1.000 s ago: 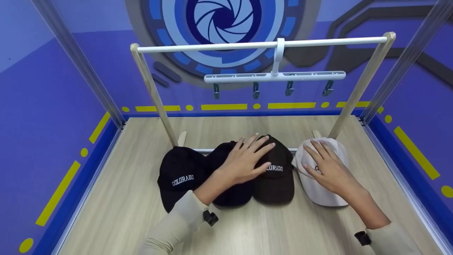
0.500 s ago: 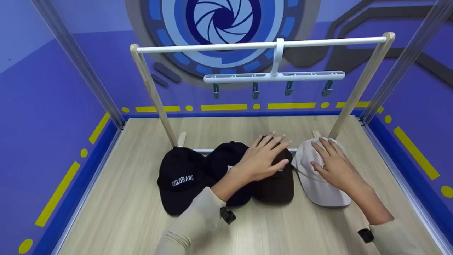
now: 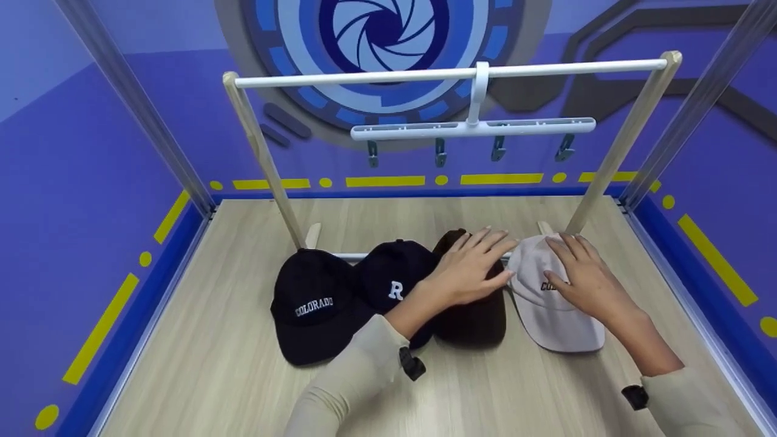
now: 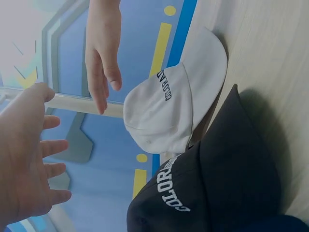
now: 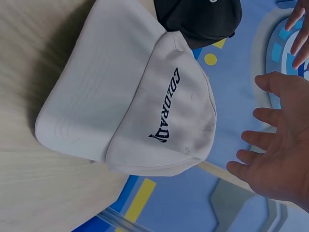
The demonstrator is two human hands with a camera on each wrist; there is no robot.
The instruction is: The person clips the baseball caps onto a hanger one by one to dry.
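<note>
Side by side on the wooden table lie a black COLORADO cap [image 3: 312, 309], a dark cap with a white R [image 3: 388, 267], a dark brown cap [image 3: 470, 321] and a light grey COLORADO cap [image 3: 558, 328]. My left hand [image 3: 467, 270], fingers spread, is over the brown cap; the left wrist view shows a gap between the hand [image 4: 24, 164] and that cap [image 4: 193, 188]. Above the grey cap my right hand [image 3: 592, 282] hovers with fingers extended, apart from the cap's crown [image 5: 169, 111] in the right wrist view. Neither hand holds anything.
Behind the caps stands a rack with wooden posts [image 3: 261, 152] and a white top bar [image 3: 364, 78]. From it hangs a white hanger [image 3: 419, 131] with several metal clips [image 3: 440, 153]. Blue-purple panels [image 3: 91, 212] wall in the table on three sides.
My left hand has moved right across the brown cap, uncovering the R on the dark cap. My right hand has shifted slightly right over the grey cap. The caps stay in place.
</note>
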